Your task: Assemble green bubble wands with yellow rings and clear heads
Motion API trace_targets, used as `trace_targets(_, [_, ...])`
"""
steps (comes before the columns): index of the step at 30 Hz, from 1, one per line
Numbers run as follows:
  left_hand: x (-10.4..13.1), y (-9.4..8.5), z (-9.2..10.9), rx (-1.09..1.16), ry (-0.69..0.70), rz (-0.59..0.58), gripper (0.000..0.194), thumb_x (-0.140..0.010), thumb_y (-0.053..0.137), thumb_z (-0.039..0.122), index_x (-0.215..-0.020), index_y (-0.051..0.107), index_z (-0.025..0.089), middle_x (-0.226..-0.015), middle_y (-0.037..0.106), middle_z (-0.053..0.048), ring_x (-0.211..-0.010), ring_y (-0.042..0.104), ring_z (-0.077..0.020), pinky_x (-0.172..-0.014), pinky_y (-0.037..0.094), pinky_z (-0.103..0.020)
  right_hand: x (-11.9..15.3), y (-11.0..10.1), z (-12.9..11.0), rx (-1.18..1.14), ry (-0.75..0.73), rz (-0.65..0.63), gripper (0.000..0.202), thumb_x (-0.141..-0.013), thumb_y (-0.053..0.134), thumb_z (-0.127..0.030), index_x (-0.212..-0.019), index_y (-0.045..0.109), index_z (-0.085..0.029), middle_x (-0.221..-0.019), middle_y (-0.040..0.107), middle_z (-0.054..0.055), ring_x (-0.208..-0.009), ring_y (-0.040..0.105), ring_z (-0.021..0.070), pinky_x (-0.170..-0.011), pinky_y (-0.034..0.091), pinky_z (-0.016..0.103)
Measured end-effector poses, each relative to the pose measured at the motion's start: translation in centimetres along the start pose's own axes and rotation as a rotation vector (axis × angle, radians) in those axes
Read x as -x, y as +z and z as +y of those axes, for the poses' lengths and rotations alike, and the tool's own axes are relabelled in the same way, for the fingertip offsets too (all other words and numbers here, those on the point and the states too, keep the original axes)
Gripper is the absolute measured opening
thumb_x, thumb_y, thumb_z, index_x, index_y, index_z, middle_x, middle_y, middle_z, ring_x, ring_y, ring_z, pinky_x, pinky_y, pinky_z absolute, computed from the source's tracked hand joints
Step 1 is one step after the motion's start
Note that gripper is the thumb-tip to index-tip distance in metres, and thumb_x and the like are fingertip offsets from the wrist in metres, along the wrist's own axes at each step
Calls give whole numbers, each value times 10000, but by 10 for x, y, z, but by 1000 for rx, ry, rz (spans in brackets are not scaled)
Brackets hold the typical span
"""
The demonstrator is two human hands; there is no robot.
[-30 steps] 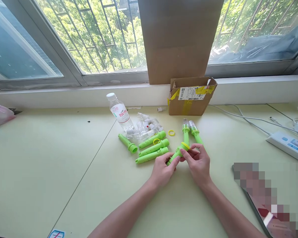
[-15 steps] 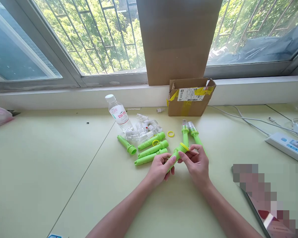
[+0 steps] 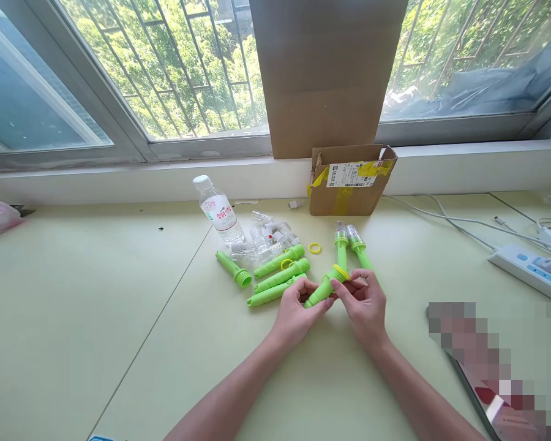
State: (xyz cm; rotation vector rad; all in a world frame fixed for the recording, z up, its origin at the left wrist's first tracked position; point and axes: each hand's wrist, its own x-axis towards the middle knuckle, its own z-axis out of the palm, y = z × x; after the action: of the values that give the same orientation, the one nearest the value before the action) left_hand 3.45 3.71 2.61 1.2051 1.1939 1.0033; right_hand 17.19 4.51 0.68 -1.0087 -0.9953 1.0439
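Note:
Between my hands is a green plastic tube (image 3: 320,294), tilted up to the right, with a yellow ring (image 3: 341,272) around its threaded end. My left hand (image 3: 298,312) is closed around the tube's lower part. The fingers of my right hand (image 3: 360,300) pinch it near the ring. Beside my left hand lie several like green tubes (image 3: 282,283), and another tube (image 3: 233,268) rests further left. Two tubes with clear caps (image 3: 342,245) lie just beyond my right hand. A loose yellow ring (image 3: 314,248) is on the table, and another lies among the tubes.
Clear plastic caps and small white pieces (image 3: 270,239) are heaped behind the tubes, next to a leaning labelled bottle (image 3: 219,211). A cardboard box (image 3: 344,199) stands at the back. To the right are a power strip (image 3: 528,269), white cables and a partly blurred dark-edged device (image 3: 468,380).
My left hand has shifted its hold on the green tube, its thumb now lower along the side and more of the tube showing. My right hand stays almost still.

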Motion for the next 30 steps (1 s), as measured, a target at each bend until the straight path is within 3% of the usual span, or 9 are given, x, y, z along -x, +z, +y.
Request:
trace_targets(4, [-1, -2, -1, 36, -33, 4, 366, -679, 749, 466, -722, 545, 165, -587, 540, 42, -393, 426, -57, -336, 306, -185, 0, 1, 0, -14, 3, -33, 328, -746, 751, -328, -865, 456, -247, -726, 699, -16, -632, 702, 198, -573, 589, 322])
trace_targets(13, [-3, -8, -1, 44, -32, -166, 392, -793, 615, 525, -824, 627, 134, -645, 626, -24, -413, 512, -90, -390, 364, -211, 0, 0, -3, 33, 12, -75, 308, -770, 733, -309, -893, 458, -244, -703, 688, -34, -547, 658, 147, -559, 586, 293])
trace_targets(17, [-2, -5, 0, -47, -26, -136, 377, -833, 562, 514, -875, 662, 153, -725, 646, -40, -462, 526, -98, -398, 363, -212, -1, -1, -1, 44, 4, -40, 329, -757, 742, -328, -879, 450, -240, -679, 676, -35, -524, 645, 147, -544, 589, 303])
trace_targets(21, [-1, -2, -2, -104, -12, -91, 364, -833, 566, 517, -853, 648, 163, -658, 604, -4, -423, 447, -75, -393, 335, -216, -1, 0, 0, 32, 8, -40, 333, -753, 743, -335, -876, 448, -241, -705, 687, -30, -532, 652, 152, -550, 593, 313])
trace_targets(26, [-1, -1, -1, -30, -76, -31, 380, -735, 694, 507, -874, 539, 190, -584, 564, 49, -378, 378, -52, -367, 288, -191, 1, 2, 0, 7, 11, -60, 297, -771, 731, -305, -898, 470, -243, -759, 696, -17, -600, 677, 161, -569, 587, 299])
trace_targets(30, [-2, -4, 0, 1, -113, -42, 398, -758, 672, 513, -898, 454, 210, -597, 592, 47, -352, 361, -47, -340, 268, -171, 0, 2, -1, 1, 16, -91, 274, -783, 719, -297, -917, 486, -244, -784, 694, -13, -606, 679, 163, -572, 600, 318])
